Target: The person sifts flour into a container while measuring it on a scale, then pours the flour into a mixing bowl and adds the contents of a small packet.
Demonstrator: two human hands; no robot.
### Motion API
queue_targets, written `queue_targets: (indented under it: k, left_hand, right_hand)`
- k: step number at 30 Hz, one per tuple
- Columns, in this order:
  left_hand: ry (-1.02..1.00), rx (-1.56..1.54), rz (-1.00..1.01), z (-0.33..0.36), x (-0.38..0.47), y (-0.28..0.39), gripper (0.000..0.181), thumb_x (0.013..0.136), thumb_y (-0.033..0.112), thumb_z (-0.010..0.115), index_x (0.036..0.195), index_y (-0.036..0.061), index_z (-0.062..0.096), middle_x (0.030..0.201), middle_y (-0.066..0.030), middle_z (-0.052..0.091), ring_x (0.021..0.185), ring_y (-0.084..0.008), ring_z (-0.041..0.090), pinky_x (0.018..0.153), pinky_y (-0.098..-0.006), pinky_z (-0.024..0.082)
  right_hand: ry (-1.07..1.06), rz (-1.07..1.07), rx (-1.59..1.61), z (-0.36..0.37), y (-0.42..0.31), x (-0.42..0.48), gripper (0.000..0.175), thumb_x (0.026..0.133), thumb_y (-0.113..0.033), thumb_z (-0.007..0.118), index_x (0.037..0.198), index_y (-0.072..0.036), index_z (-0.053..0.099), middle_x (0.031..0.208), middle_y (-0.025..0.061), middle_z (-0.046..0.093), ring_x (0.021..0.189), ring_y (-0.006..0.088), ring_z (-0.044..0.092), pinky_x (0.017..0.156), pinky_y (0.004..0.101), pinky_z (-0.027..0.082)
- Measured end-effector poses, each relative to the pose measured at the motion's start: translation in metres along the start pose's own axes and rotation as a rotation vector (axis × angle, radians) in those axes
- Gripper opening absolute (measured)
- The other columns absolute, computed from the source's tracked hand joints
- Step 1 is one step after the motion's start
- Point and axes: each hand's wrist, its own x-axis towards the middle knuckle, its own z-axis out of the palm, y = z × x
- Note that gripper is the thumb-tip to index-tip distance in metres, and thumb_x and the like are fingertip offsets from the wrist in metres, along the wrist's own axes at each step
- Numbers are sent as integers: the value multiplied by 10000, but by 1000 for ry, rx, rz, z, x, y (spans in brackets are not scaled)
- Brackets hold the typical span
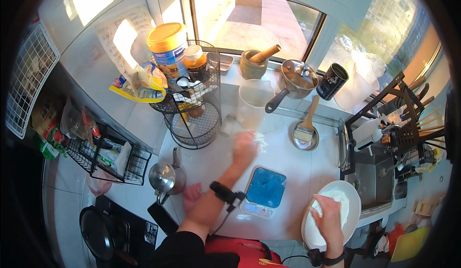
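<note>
My left hand point(245, 149) reaches over the white countertop, blurred, beside a patch of white powder point(262, 142). Whether it holds anything is unclear. A translucent plastic container point(255, 100) and a small clear jar point(228, 125) stand just beyond it. Below that hand lies a kitchen scale point(267, 188) with a blue platform, dusted white, its display lit. My right hand point(329, 214) is over a white oval bowl point(354, 210) of white powder point(338, 198) that looks like flour. Its thumb and fingers are apart, with nothing visible between them.
A wire rack point(220, 98) with jars and packets stands behind. A metal bowl with a wooden-handled brush point(308, 124), a lidded saucepan point(299, 79) and a mortar point(252, 66) are farther right. Left are a metal pot point(167, 178) and a phone point(162, 217); right is a sink point(371, 181).
</note>
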Motion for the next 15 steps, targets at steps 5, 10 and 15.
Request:
queue_targets:
  k: [5, 10, 15]
  left_hand:
    - [-44, 264, -18, 16, 21, -97, 417, 735, 99, 534, 1132, -22, 492, 1007, -179, 529, 997, -309, 473, 882, -356, 385]
    - [-79, 608, -53, 60, 17, -120, 514, 777, 77, 490, 1274, -13, 392, 1093, -158, 485, 1020, -288, 466, 828, -342, 424]
    - [-203, 395, -198, 63, 9, -120, 526, 772, 41, 478, 1283, -17, 371, 1153, -193, 457, 1040, -311, 459, 850, -355, 415]
  right_hand:
    - [-95, -218, 71, 41, -47, 49, 364, 704, -136, 674, 1046, -55, 580, 974, 101, 619, 894, 250, 566, 760, 361, 394]
    - [-178, -324, 47, 67, -64, 72, 356, 752, -211, 643, 1077, -89, 563, 977, 58, 614, 866, 214, 565, 693, 348, 382]
    - [-293, -291, 76, 70, -54, 66, 356, 768, -199, 631, 1097, -97, 545, 983, 61, 608, 882, 229, 560, 704, 357, 383]
